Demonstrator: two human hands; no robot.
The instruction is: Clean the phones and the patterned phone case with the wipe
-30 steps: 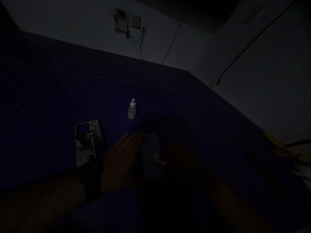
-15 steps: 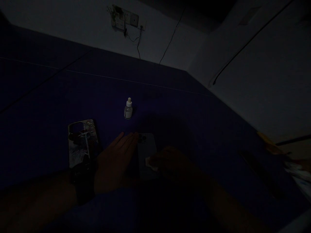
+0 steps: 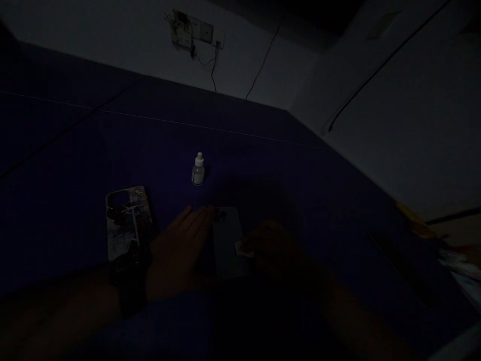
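Observation:
A smartphone (image 3: 227, 238) lies back up on the dark blue surface, its camera lenses at the far end. My left hand (image 3: 182, 245), with a dark watch on the wrist, rests along the phone's left edge, fingers stretched out. In my right hand (image 3: 270, 245) a small whitish pad or folded cloth (image 3: 243, 249) is pinched, at the right edge of the phone's back. Beyond the phone stands a small clear dropper bottle (image 3: 198, 173) with a white cap and pale label. A patterned phone case (image 3: 122, 228) lies left of my left hand, partly covered by my wrist.
On the far wall are sockets (image 3: 195, 29) with cables hanging down. A long dark object (image 3: 398, 265) lies at the right, near a yellow item (image 3: 415, 220) and crumpled white material (image 3: 460, 265) along the wall side. The room is very dim.
My right hand has slid the whitish pad to the right across the phone's back, to its right edge. My left hand and the phone have stayed in place.

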